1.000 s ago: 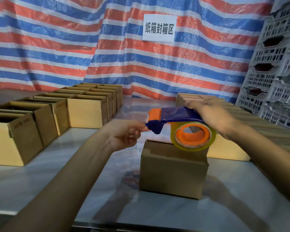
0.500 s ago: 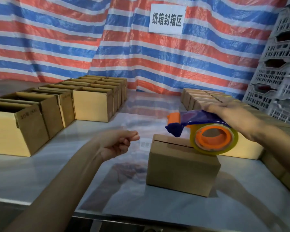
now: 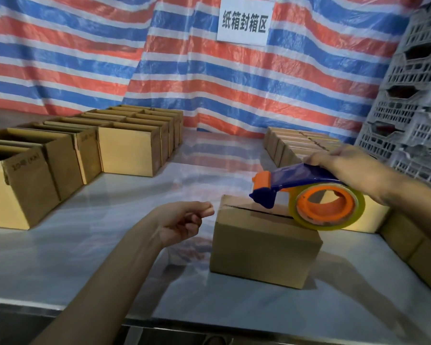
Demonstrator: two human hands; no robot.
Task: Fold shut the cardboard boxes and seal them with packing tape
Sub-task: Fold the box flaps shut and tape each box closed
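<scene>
The right hand (image 3: pixel 343 165) covers the tape dispenser's (image 3: pixel 296 176) grip; below it the tape roll (image 3: pixel 330 207) hides the seam's end on the closed box (image 3: pixel 264 250). Far left of the left hand (image 3: pixel 182 222), an open box (image 3: pixel 18 195) is cropped.

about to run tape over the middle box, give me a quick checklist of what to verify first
1. Flaps of the box folded down: ok, only a thin seam shows.
2. Grip of the right hand on the tape dispenser: ok.
3. Dispenser nose over the seam: ok; whether it touches, cannot tell.
4. Box steadied by the left hand: not ok, it is curled beside the box, apart from it.
5. Tape end stuck to the box: cannot tell, no tape shows on it.
</scene>
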